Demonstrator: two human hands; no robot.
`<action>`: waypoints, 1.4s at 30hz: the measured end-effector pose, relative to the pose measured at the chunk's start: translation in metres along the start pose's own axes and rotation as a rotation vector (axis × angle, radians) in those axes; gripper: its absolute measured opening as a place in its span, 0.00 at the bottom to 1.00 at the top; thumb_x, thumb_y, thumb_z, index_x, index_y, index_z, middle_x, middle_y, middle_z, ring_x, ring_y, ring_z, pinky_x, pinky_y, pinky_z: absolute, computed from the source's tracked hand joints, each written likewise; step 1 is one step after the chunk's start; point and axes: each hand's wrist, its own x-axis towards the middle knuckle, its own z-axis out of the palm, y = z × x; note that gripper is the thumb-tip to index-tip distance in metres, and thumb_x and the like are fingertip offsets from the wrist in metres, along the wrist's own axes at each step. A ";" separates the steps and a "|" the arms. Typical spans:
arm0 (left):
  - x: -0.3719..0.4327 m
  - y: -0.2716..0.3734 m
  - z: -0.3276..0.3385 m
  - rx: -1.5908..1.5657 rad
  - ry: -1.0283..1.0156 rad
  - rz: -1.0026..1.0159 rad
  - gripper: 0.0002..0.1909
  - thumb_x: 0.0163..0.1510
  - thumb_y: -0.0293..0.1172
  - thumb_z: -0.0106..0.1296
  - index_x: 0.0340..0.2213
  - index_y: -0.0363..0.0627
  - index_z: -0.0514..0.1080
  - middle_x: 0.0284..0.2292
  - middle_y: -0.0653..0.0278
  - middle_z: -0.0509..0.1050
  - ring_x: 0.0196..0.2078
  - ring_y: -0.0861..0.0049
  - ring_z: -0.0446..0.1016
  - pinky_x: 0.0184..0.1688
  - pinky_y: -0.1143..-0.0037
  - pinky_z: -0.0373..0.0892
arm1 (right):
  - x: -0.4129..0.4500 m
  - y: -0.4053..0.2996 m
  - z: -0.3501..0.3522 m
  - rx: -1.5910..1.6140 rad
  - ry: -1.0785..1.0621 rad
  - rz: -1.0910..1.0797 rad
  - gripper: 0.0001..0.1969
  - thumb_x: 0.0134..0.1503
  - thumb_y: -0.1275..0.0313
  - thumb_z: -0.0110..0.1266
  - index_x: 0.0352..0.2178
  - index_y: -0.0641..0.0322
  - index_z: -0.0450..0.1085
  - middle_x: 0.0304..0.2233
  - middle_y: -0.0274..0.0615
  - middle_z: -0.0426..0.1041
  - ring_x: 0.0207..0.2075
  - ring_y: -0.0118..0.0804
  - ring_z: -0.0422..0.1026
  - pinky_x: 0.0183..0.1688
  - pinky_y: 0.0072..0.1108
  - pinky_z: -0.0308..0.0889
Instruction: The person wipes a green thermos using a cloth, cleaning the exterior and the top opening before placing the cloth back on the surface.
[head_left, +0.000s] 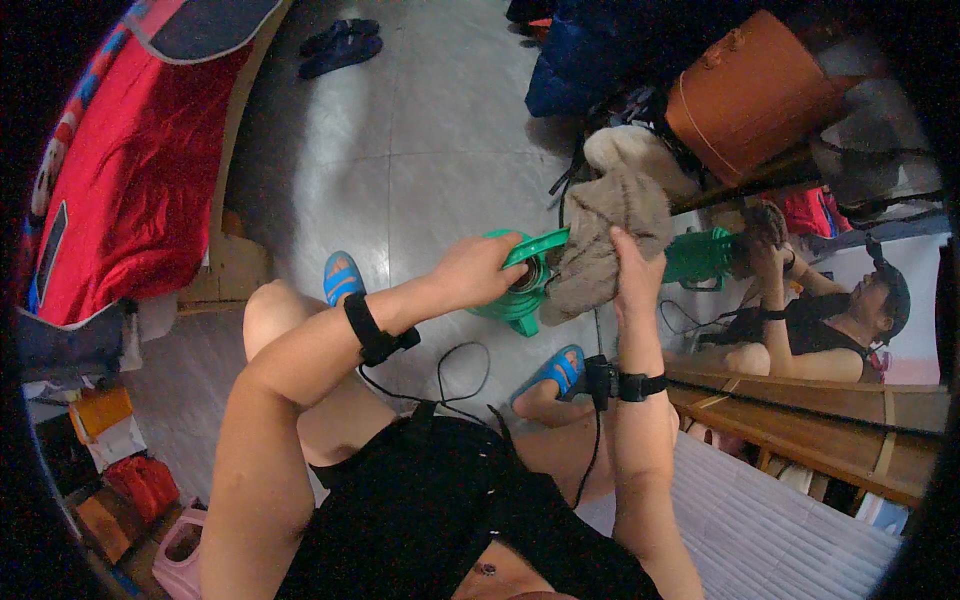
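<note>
A green plastic vessel (508, 309), which looks like a thermos flask, stands in front of me between my feet, its round mouth partly visible from above. My left hand (480, 266) grips its green handle (541, 246), fingers wrapped around the near end. A grey-brown furry cloth item (611, 232), perhaps a hat, covers the handle's far end. My right hand (637, 274) holds this item from its right side, thumb on top. Folds of the fabric hide part of the vessel and whatever lies beneath.
A mirror (817, 300) on the right reflects a person and the green vessel. Above it sits a brown bucket-shaped container (750, 97). Red fabric (142, 172) hangs at left. Dark slippers (341, 46) lie on the tiled floor (450, 97). A black cable (465, 352) loops near my feet.
</note>
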 end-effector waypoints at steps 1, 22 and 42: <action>0.000 -0.002 0.001 -0.009 0.001 0.003 0.16 0.52 0.40 0.49 0.39 0.42 0.66 0.27 0.45 0.73 0.32 0.47 0.72 0.34 0.58 0.66 | -0.001 -0.007 -0.001 -0.001 -0.002 0.000 0.20 0.47 0.75 0.58 0.43 0.68 0.65 0.41 0.42 0.71 0.40 0.39 0.71 0.45 0.30 0.66; 0.001 -0.010 0.015 -0.133 -0.044 0.068 0.18 0.42 0.37 0.56 0.36 0.44 0.71 0.31 0.50 0.75 0.35 0.51 0.73 0.36 0.62 0.69 | -0.033 -0.045 0.031 -0.782 -0.362 -0.823 0.42 0.41 0.72 0.62 0.58 0.55 0.52 0.61 0.52 0.46 0.61 0.55 0.48 0.59 0.36 0.52; -0.003 0.003 0.007 0.117 0.058 0.133 0.18 0.46 0.30 0.51 0.42 0.48 0.66 0.25 0.49 0.73 0.28 0.48 0.71 0.30 0.56 0.66 | -0.043 -0.019 0.023 -1.049 -0.325 -0.610 0.38 0.29 0.80 0.65 0.47 0.49 0.63 0.59 0.48 0.48 0.60 0.58 0.49 0.54 0.36 0.61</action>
